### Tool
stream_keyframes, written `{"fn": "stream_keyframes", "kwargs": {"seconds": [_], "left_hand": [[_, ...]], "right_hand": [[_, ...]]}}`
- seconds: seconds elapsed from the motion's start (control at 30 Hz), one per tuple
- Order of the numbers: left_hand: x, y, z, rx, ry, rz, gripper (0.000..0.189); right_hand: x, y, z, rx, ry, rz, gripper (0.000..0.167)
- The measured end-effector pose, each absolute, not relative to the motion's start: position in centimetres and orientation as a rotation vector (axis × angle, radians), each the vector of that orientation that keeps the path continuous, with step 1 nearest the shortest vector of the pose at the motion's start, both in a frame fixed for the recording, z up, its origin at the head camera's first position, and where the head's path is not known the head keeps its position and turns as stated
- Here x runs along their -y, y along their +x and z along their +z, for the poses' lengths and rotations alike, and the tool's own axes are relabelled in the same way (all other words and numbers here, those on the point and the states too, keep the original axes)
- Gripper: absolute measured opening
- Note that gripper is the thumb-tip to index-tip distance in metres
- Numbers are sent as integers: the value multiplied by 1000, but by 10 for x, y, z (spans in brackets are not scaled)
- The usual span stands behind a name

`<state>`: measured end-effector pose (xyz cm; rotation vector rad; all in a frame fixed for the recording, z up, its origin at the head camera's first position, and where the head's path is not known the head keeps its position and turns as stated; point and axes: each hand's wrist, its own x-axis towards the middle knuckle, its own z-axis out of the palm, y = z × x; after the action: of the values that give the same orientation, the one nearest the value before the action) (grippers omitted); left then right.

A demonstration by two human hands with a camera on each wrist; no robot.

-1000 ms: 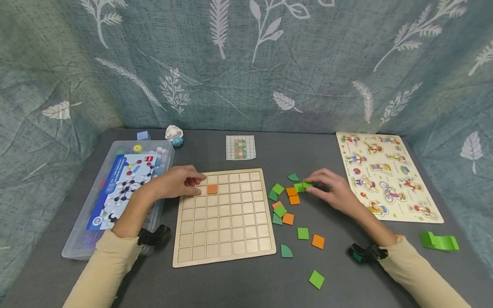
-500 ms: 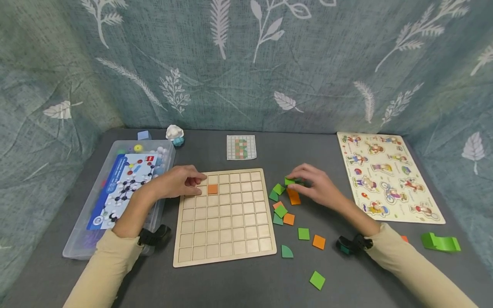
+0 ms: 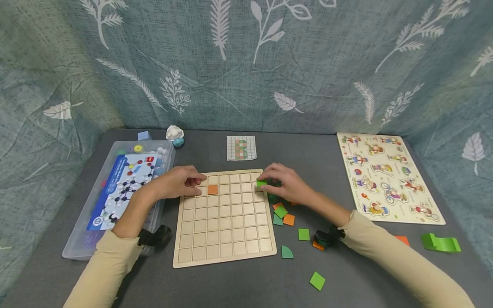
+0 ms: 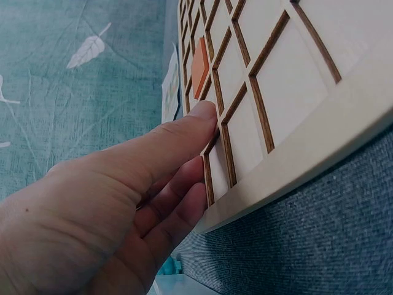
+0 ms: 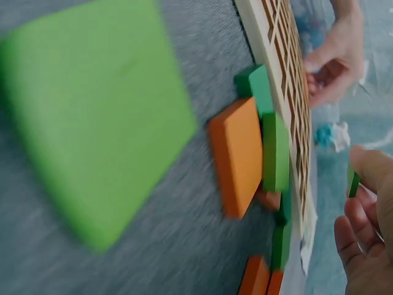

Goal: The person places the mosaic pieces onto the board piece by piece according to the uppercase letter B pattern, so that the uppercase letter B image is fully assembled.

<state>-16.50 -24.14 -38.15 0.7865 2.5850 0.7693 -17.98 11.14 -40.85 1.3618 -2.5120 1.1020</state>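
Note:
My right hand pinches a green square tile between thumb and fingers, over the upper right corner of the wooden grid board. In the right wrist view that green tile shows edge-on at the fingertips. My left hand rests at the board's upper left corner, with its thumb touching the grid and the other fingertips near the edge. One orange square tile lies in a cell just right of the left fingertips. The tiles under my right hand are partly hidden.
Loose green and orange tiles lie right of the board, some overlapping. A pattern card lies behind it. At left stands a plastic box of molecule parts, with a small figurine behind. A picture puzzle board lies at right.
My right hand has carried the green tile leftward from the loose pile to over the board's upper right corner. The left hand has stayed in place.

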Motion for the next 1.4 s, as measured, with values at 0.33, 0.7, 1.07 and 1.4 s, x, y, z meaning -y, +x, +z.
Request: {"fn": "stream_keyframes", "kwargs": {"seconds": [0.33, 0.7, 1.07, 1.4], "left_hand": [[241, -164, -382, -2592, 784, 752, 39], [238, -163, -381, -2586, 748, 742, 40], [238, -166, -379, -2588, 748, 724, 40], [239, -166, -380, -2598, 730, 711, 40]], "right_hand": [[-59, -185, -408, 2631, 1439, 1136, 21], [-18, -184, -406, 2799, 1471, 1005, 21], [-10, -180, -408, 2801, 1430, 954, 21], [-13, -179, -407, 2859, 1433, 949, 27]]}}
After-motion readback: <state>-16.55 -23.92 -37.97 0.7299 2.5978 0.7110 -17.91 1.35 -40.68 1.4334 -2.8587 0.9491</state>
